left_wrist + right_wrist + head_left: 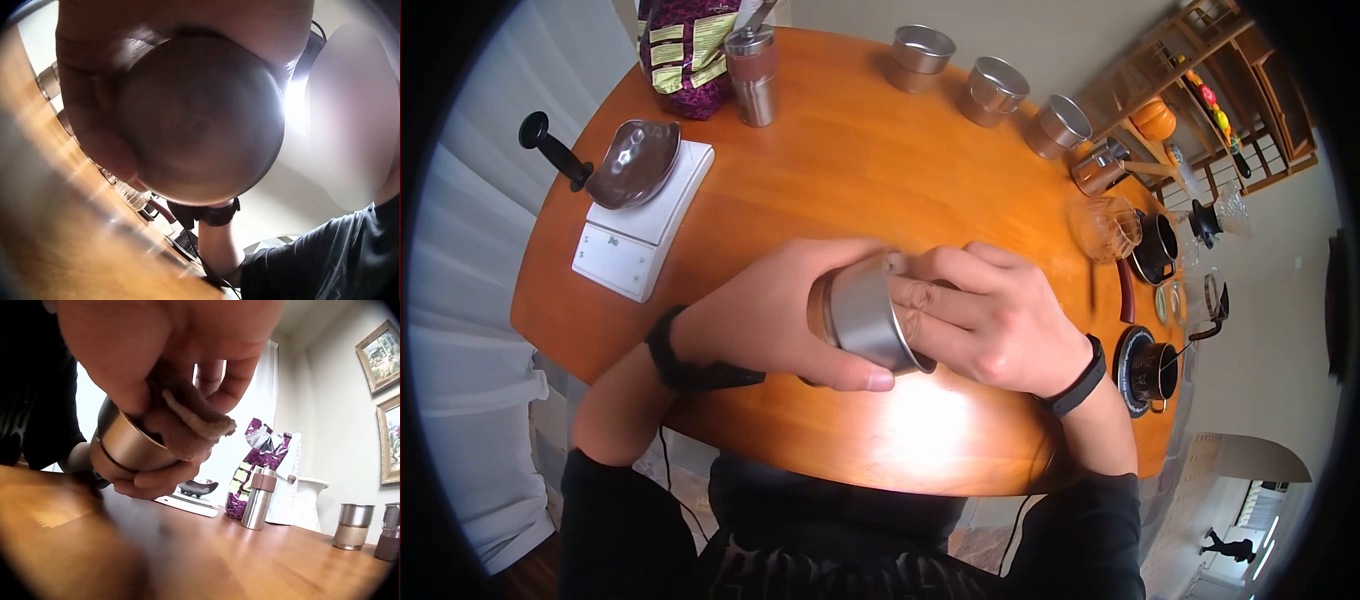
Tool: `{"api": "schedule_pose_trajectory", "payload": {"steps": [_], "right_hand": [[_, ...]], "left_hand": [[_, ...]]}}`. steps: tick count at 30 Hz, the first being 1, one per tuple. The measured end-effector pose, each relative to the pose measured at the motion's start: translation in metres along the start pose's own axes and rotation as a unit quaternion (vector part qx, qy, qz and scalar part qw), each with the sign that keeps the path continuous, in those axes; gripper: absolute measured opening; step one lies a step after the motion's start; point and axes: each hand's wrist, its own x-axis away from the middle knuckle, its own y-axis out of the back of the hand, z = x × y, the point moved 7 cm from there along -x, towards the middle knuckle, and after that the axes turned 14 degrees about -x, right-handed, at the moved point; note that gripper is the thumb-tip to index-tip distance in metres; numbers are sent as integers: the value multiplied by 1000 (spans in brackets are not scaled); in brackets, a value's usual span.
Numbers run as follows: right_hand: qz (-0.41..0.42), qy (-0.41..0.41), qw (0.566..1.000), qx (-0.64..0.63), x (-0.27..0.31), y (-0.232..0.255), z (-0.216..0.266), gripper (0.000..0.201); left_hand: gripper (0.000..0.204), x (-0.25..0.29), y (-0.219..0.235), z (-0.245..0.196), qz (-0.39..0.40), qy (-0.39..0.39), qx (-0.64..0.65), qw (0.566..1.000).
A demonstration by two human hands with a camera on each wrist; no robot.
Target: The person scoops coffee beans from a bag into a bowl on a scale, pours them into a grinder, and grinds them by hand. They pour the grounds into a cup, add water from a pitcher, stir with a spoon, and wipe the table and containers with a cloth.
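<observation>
Tilted above the table, a metal cup [868, 312] has its mouth toward the right hand [990, 320]. The left hand [775, 310] wraps round its side, thumb along the lower edge. In the left wrist view the round base of the cup [200, 122] faces the camera. Fingers of the right hand reach into the cup's mouth. Between them, in the right wrist view, is a brown, cloth-like piece [201, 422] with a pale edge; its far part is hidden inside the cup [134, 447].
At the left, a brown dish [635, 165] sits on a white scale [615, 250]. Behind stand a grinder [755, 85] and a purple bag [700, 60]. Several metal cups [998, 85] line the far edge. A glass server [1105, 228] and a black mug [1155, 372] stand at the right.
</observation>
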Motion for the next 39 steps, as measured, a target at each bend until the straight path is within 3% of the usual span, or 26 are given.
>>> {"api": "schedule_pose_trajectory", "payload": {"steps": [4, 7, 10, 12, 15, 17, 19, 20, 23, 24, 27, 30, 34, 37, 39], "right_hand": [[-20, -20, 999, -14, -1, -2, -2, 18], [1, -59, 996, -64, 3, -14, -9, 13], [-45, -112, 986, -114, 11, -30, -21, 12], [-101, -153, 966, -184, 16, -31, -32, 10], [-187, -309, 843, -398, 30, -39, -54, 7], [-211, -360, 722, -552, 30, -30, -55, 11], [-208, -391, 564, -697, 32, -26, -49, 14], [-223, -351, 479, -773, 37, -35, -49, 20], [-345, -369, 349, -790, 29, -29, -37, 25], [-320, -357, 382, -790, 30, -28, -35, 37], [-294, -307, 371, -826, 28, -25, -29, 38], [-298, -338, 486, -749, 22, -20, -23, 24], [-132, -377, 732, -552, 21, -6, -15, 26], [-54, -250, 902, -348, 13, 8, -12, 25], [-45, -197, 937, -285, 10, 9, -10, 25]], "left_hand": [[84, -3, 6, -12, -31, -65, -131, 989], [69, -5, 5, -28, -144, -188, -302, 924], [75, -11, 6, -32, -104, -135, -428, 888], [70, -14, 4, -44, -152, -183, -508, 828], [62, -16, -2, -55, -214, -230, -595, 739], [58, -16, -5, -56, -258, -263, -640, 675], [53, -7, -8, -51, -302, -301, -676, 602], [53, -2, -10, -52, -316, -313, -682, 580], [54, 10, -8, -53, -367, -340, -688, 525], [57, 12, -5, -49, -391, -343, -681, 516], [62, 17, 0, -46, -404, -317, -667, 539], [65, 18, 6, -50, -379, -308, -614, 619], [77, 9, 9, -47, -307, -281, -494, 763], [82, -4, 10, -39, -233, -243, -389, 858], [83, -11, 11, -27, -171, -207, -300, 915]]}}
